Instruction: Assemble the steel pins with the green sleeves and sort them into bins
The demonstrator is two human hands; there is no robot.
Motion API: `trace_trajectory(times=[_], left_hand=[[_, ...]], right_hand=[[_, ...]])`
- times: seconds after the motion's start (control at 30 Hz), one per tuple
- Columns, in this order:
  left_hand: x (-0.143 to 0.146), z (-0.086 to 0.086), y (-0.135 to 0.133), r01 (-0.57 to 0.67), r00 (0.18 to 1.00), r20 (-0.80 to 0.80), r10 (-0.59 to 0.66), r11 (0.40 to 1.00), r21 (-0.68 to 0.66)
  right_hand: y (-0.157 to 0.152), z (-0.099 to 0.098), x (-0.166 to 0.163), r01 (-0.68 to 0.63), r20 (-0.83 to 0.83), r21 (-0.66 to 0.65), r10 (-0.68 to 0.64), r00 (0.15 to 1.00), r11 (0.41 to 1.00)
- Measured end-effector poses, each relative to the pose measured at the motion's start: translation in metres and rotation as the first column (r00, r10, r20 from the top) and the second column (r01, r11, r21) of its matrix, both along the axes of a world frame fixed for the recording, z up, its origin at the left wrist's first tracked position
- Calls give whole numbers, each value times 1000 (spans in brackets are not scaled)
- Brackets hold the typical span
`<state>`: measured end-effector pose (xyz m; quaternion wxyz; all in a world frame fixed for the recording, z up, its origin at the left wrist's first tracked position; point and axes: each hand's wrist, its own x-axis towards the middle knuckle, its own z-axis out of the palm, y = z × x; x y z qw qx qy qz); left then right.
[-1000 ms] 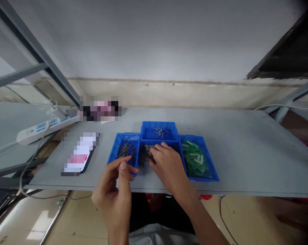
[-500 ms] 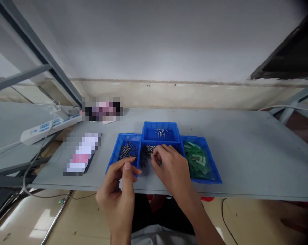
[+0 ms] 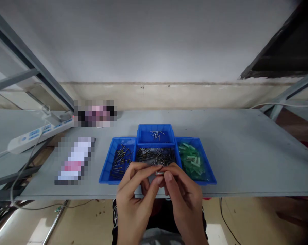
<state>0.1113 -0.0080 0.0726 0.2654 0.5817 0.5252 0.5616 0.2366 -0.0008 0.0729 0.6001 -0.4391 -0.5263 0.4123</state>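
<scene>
My left hand (image 3: 137,194) and my right hand (image 3: 183,195) meet in front of the blue bins, fingertips nearly touching. Between them lies a small silvery metal pin (image 3: 159,173), pinched from both sides; its ends are partly hidden by fingers. Just beyond, the middle blue bin (image 3: 155,146) holds a heap of dark thin metal pins (image 3: 156,156). At the left, another blue bin (image 3: 105,165) has longer, brassy pins (image 3: 120,158). A few silvery pins (image 3: 157,135) lie in the rear blue bin (image 3: 143,133). Green plastic with pale pieces (image 3: 193,160) fills the right blue bin (image 3: 207,163).
A phone (image 3: 76,160), partly blurred, lies on the grey table (image 3: 245,153) at left. Behind it is a blurred pinkish and black item (image 3: 96,114). A white power strip (image 3: 39,134) with cables sits by the metal frame (image 3: 29,58). The wall rises behind the table.
My right hand has come back from the middle bin toward me. My left hand has moved right to meet it, and a pin now shows between them. The view has shifted slightly.
</scene>
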Motion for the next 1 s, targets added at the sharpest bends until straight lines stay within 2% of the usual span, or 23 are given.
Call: trace_trajectory(times=[0.1,0.3,0.47,0.53,0.73,0.87,1.0], left_hand=[[3,-3,0,-60,998,-10,61,996,67],[4,-9,-4,-53,999,18,51,995,80],[8,-9,-6,-87,996,26,84,990,115],[10,-11,-6,-82,997,5,82,992,99],[12,-19,-2,-57,997,-55,61,996,69],[12,-17,3,-23,997,-67,27,997,70],[12,-16,7,-28,999,-41,31,997,68]], right_hand=[[3,-1,0,-25,2,-16,25,1000,1000],[2,-1,1,-95,45,-38,97,994,995],[1,5,12,82,127,9,-83,988,997],[2,7,16,112,133,15,-113,985,994],[3,-3,12,42,151,8,-43,988,999],[2,-10,13,7,167,-32,-2,986,999],[3,-9,17,-29,201,-83,45,979,996]])
